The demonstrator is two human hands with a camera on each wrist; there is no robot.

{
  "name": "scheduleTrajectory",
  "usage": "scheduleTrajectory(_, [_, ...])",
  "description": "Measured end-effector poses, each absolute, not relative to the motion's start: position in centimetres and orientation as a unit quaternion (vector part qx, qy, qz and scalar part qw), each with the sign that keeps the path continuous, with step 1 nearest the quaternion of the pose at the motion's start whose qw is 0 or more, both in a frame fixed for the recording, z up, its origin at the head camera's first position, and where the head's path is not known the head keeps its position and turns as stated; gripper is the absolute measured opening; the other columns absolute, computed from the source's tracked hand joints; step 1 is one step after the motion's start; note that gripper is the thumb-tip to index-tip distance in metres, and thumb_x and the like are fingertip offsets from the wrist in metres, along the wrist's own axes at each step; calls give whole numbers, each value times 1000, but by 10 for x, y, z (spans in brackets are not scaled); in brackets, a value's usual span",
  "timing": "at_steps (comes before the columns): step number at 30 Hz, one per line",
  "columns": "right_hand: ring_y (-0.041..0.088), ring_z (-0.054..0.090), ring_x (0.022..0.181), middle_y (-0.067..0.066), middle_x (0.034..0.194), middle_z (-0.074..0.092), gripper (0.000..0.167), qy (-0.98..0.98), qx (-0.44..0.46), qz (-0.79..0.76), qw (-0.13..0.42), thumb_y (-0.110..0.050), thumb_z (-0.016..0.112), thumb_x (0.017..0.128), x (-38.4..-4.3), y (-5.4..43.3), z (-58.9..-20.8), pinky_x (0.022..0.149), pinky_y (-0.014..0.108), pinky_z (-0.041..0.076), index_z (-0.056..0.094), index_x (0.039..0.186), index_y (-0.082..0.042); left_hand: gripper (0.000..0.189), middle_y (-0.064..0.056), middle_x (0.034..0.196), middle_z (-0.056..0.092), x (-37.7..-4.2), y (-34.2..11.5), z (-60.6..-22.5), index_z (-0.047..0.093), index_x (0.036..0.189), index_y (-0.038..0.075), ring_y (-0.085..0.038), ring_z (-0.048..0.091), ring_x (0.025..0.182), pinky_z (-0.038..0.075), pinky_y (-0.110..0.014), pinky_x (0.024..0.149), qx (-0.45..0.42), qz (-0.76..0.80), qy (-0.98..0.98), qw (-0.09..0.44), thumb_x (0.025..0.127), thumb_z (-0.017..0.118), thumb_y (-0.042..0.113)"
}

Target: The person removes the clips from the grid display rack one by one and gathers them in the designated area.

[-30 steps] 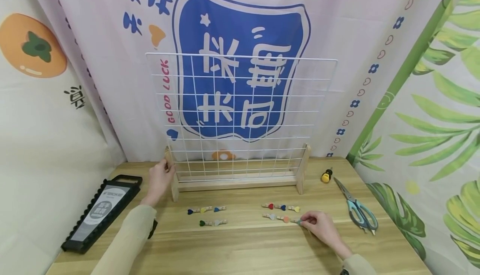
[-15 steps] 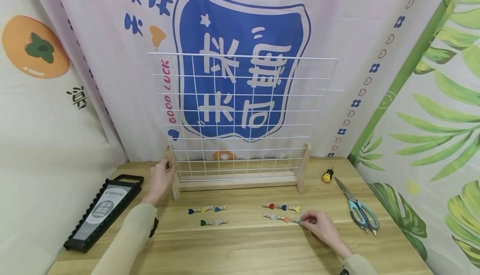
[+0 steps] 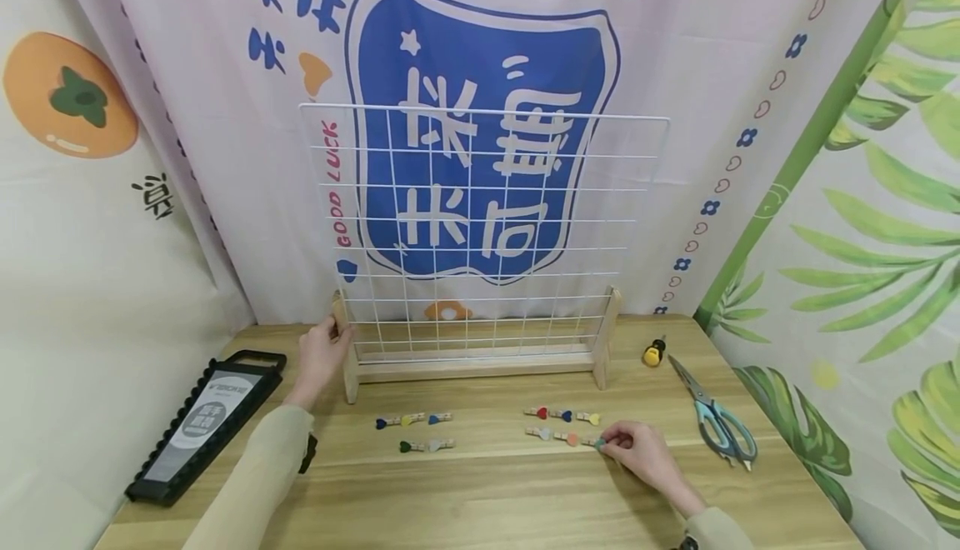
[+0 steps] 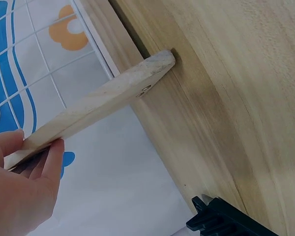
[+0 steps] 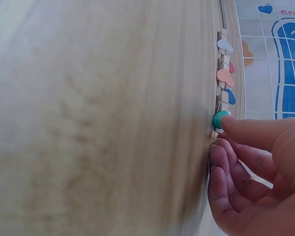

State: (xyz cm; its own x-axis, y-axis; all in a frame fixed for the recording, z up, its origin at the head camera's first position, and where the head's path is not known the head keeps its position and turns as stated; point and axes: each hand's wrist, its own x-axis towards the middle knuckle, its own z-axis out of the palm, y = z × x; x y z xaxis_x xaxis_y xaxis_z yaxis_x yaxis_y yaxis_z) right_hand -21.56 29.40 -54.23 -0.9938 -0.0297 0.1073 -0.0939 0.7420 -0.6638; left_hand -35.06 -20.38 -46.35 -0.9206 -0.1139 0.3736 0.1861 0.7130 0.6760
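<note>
My left hand (image 3: 322,358) grips the upper end of the left wooden side post (image 4: 98,101), fingers and thumb on either side of it. The post belongs to a wooden stand (image 3: 480,368) that holds a white wire grid panel (image 3: 468,221) upright. My right hand (image 3: 641,454) pinches a small wooden clothespin with a teal heart (image 5: 221,119), at the right end of the front row. Beside it in that row are clothespins with an orange heart (image 5: 225,77) and a pale heart (image 5: 225,46). Behind lie clothespins with red (image 3: 541,412), dark blue (image 3: 566,415) and yellow hearts (image 3: 594,418).
More heart clothespins (image 3: 414,420) lie in two short rows front left of the stand. Scissors (image 3: 712,417) and a small yellow-black screwdriver (image 3: 654,353) lie to the right. A black tool rack with a grey label (image 3: 206,425) lies at the left. A printed curtain (image 3: 277,200) hangs behind.
The top of the grid panel has tipped back slightly, its upper corners drawing inward in view. Both hands stay where they were.
</note>
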Motion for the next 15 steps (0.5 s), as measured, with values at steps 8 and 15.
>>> scheduleTrajectory(8, [1, 59, 69, 1, 85, 74, 8, -933, 0, 356, 45, -16, 74, 87, -220, 299, -534, 64, 17, 49, 74, 91, -9, 31, -15, 71, 60, -350, -207, -467, 53, 79, 1, -17, 46, 60, 35, -24, 51, -23, -390, -899, 197, 102, 53, 23])
scheduleTrajectory(15, [12, 65, 79, 10, 94, 76, 22, -940, -22, 333, 70, -21, 67, 94, -233, 314, -518, 67, 20, 51, 73, 103, -2, 56, -30, 107, 68, -341, -213, -469, 58, 130, -6, -40, 63, 88, 53, -52, 84, -15, -393, -904, 169, 108, 32, 38])
